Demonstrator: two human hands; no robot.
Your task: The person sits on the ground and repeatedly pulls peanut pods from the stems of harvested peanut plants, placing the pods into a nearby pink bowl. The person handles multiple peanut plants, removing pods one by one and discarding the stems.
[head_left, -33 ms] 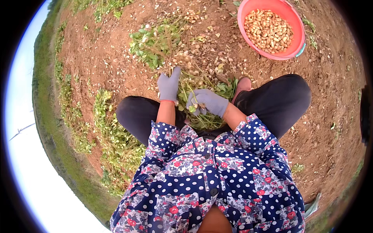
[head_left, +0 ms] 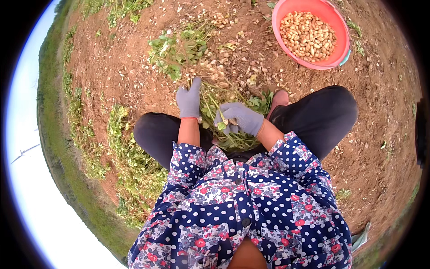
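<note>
My right hand (head_left: 242,117), in a grey glove, is closed around the green stems of a peanut plant (head_left: 221,120); a pale pod shows at its fingers. To its left, my left hand (head_left: 189,102), also gloved in grey, has its fingers curled and its thumb pointing away from me. Thin roots or stems show at its fingertips, but what it grips is hidden. Between and beyond the hands lie more pulled stems and leaves (head_left: 260,104), partly over my lap.
A pink bucket (head_left: 278,39) with peanuts (head_left: 309,38) stands at the far right. A heap of peanut plants (head_left: 177,51) lies ahead on the reddish soil (head_left: 121,80), with more plants (head_left: 141,166) to the left. My bent knees (head_left: 329,112) flank the work.
My left hand has shifted a little to the left, away from my right hand. The right hand stays nearly in place with the stems.
</note>
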